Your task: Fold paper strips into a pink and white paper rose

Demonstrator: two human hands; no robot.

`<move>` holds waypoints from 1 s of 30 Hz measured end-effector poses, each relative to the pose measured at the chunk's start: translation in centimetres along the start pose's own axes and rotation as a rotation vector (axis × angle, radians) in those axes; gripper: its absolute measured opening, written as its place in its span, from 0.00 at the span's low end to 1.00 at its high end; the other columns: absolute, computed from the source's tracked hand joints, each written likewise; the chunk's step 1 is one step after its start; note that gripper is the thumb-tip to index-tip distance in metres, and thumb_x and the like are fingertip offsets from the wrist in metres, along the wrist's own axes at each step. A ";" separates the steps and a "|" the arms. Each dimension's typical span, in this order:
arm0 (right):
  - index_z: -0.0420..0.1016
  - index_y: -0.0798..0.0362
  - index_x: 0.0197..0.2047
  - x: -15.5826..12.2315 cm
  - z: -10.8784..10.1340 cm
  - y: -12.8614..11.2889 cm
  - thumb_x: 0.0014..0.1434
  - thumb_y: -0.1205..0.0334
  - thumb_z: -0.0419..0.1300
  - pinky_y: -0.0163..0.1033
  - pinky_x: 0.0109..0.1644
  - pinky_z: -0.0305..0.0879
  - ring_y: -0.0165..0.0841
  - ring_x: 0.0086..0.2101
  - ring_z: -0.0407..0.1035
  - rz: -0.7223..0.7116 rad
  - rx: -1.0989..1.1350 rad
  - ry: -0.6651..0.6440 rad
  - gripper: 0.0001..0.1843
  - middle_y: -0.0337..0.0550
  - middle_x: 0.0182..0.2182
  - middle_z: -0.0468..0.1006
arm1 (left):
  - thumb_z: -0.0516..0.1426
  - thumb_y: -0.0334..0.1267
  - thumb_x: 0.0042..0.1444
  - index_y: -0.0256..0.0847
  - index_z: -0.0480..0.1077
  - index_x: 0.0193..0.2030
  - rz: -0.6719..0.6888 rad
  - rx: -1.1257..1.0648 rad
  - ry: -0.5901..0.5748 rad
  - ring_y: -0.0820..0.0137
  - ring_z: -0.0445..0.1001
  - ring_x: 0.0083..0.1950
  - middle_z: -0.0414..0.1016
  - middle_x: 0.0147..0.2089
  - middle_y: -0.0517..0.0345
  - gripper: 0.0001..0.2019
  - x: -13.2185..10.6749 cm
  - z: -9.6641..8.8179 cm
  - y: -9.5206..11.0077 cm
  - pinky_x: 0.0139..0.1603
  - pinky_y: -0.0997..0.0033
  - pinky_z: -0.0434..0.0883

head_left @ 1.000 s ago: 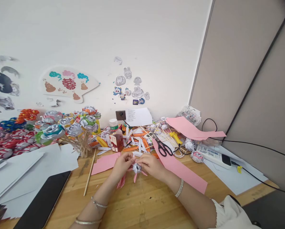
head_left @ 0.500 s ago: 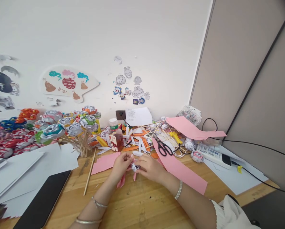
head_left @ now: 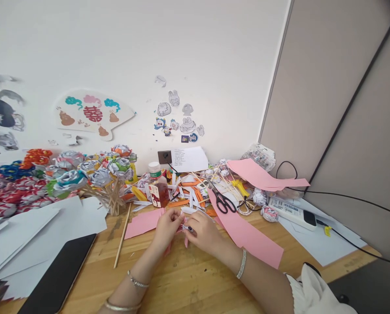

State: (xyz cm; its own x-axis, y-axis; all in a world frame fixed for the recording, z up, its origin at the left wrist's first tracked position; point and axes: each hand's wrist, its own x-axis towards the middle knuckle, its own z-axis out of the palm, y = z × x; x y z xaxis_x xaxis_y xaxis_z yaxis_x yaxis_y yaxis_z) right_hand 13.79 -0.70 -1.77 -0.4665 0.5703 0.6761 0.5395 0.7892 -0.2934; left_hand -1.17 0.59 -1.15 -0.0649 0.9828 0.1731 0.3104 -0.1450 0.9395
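Observation:
Between my hands is a small paper flower (head_left: 184, 227) of folded white printed paper, mostly hidden by the fingers. My left hand (head_left: 167, 226) is closed, its thumb and fingertips pinching the flower's left side. From the other side my right hand (head_left: 202, 231) grips it with bent fingers. Pink paper strips (head_left: 186, 241) lie just below the fingertips. Pink paper pieces (head_left: 142, 224) rest beside my left hand, and a long pink sheet (head_left: 252, 240) lies right of my right hand. Black-handled scissors (head_left: 225, 204) sit on that sheet's upper end.
A bottle of reddish-brown liquid (head_left: 158, 192) stands behind my hands, before a heap of paper scraps (head_left: 191, 192). Finished paper flowers (head_left: 100, 174) on sticks fill the left back. A wooden stick (head_left: 122, 237), a black phone (head_left: 59, 272) and white sheets (head_left: 21, 244) lie left. A power strip (head_left: 293, 213) is right.
Both hands stay on the paper flower, and the fingers have shifted slightly around it. My right hand has tilted a little, covering more of the white paper.

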 end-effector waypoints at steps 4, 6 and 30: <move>0.71 0.53 0.44 0.1 -0.2 -0.4 0.54 0.70 0.58 0.42 0.44 0.65 0.37 0.41 0.66 0.106 0.059 0.036 0.14 0.46 0.39 0.74 | 0.56 0.48 0.45 0.40 0.65 0.25 0.024 0.006 0.007 0.72 0.67 0.22 0.67 0.20 0.65 0.12 0.0 0.0 0.1 0.22 0.76 0.61; 0.72 0.53 0.43 0.1 -0.2 -0.5 0.54 0.70 0.57 0.43 0.45 0.65 0.37 0.41 0.66 0.092 0.061 0.021 0.12 0.46 0.39 0.74 | 0.57 0.48 0.45 0.40 0.65 0.25 0.037 0.007 0.008 0.72 0.67 0.22 0.68 0.20 0.65 0.13 0.0 0.0 0.3 0.22 0.76 0.62; 0.76 0.52 0.37 0.5 -2.2 0.1 0.60 0.65 0.53 0.43 0.44 0.66 0.37 0.38 0.69 -0.024 0.139 0.254 0.10 0.45 0.34 0.79 | 0.61 0.51 0.43 0.39 0.65 0.27 0.023 -0.265 -0.046 0.74 0.68 0.24 0.70 0.24 0.64 0.17 -0.3 -0.7 2.0 0.25 0.76 0.67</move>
State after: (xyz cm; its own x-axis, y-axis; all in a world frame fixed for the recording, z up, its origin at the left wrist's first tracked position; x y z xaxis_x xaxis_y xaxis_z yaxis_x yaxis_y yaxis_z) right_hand 15.14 -0.89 -0.01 -0.2786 0.4893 0.8264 0.4211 0.8356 -0.3528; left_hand -1.23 -0.09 0.88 -0.0154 0.9821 0.1876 0.0521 -0.1866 0.9811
